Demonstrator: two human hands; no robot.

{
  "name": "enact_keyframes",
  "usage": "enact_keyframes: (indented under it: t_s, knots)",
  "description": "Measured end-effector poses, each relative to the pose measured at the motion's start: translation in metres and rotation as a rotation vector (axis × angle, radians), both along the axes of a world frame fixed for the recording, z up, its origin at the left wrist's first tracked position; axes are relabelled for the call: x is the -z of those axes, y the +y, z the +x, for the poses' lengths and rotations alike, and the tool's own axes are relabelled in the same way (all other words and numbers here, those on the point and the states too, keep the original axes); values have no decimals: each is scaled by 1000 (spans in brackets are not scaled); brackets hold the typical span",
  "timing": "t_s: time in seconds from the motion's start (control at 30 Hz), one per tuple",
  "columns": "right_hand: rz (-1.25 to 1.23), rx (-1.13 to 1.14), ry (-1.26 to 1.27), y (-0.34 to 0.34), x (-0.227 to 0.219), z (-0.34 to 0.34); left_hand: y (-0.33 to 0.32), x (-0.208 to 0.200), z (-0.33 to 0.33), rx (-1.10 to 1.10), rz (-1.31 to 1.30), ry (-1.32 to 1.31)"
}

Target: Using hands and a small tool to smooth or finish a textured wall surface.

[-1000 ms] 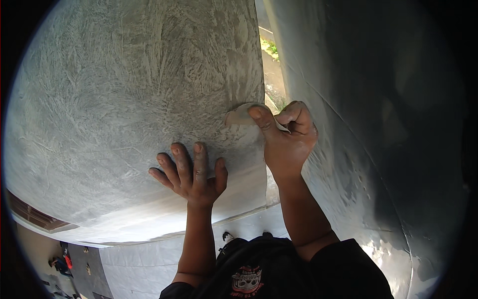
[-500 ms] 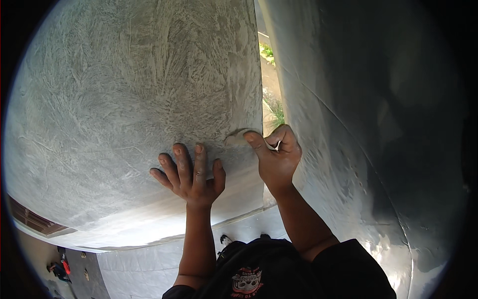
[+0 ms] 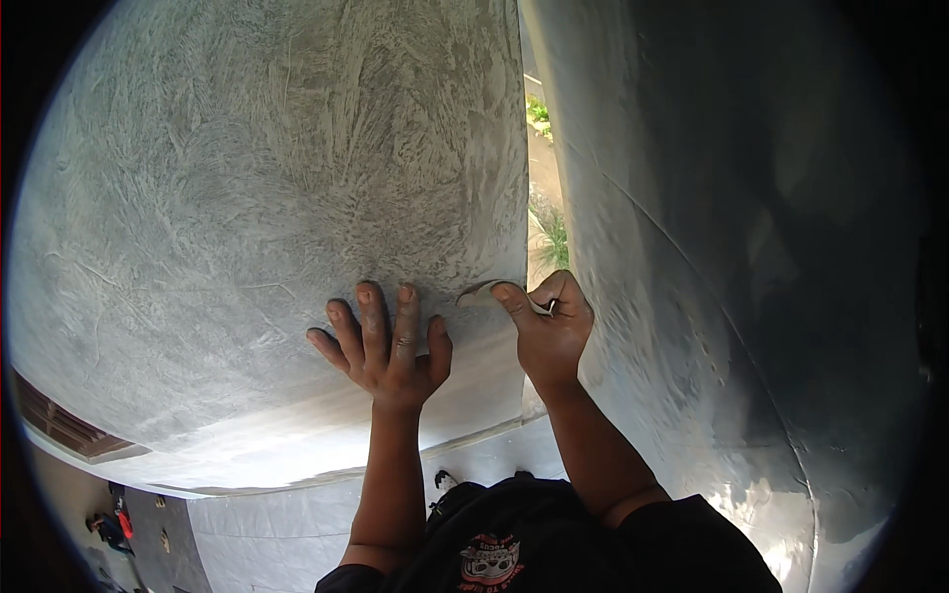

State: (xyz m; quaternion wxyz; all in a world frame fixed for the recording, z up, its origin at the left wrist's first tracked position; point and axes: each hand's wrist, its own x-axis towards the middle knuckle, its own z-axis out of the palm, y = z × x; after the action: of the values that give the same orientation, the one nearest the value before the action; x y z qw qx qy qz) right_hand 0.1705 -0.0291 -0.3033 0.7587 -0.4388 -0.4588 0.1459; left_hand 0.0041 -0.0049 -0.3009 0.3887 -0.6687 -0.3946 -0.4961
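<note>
A worker in a black T-shirt (image 3: 633,544) with a pale and red print on the chest leans both bare forearms toward a grey panel (image 3: 247,198) streaked with pale swirls. A black-and-white shoe (image 3: 445,481) shows just beyond the shirt, on a light grey floor covering (image 3: 287,534).

The left hand (image 3: 386,356) lies palm down on the panel, its fingers spread and released, with grey residue on the fingertips. Near it on the right, the right hand (image 3: 552,331) grasps a thin, pale curled sheet (image 3: 479,295), thumb pressed on top and fingers folded in at the panel's right edge. The sheet bows out leftward from the thumb over the panel, between the two hands; whether its free end touches the panel cannot be told.

To the right, a darker grey surface (image 3: 732,227) crossed by a long curving seam stands across a narrow gap. Green plants (image 3: 550,235) and tan ground show through it. At far left are a brown slatted grille (image 3: 64,420) and, beyond it, a person (image 3: 111,532) with a patch of red.
</note>
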Motion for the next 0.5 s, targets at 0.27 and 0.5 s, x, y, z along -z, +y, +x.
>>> enact_keyframes:
  t_s: [0.27,0.5]
  knots:
    - [236,83,-79,14,-38,6,-3,0,-3,-1,-1,-6]
    - [193,53,-71,18,-37,1,-3,2,1,8,-9,-18]
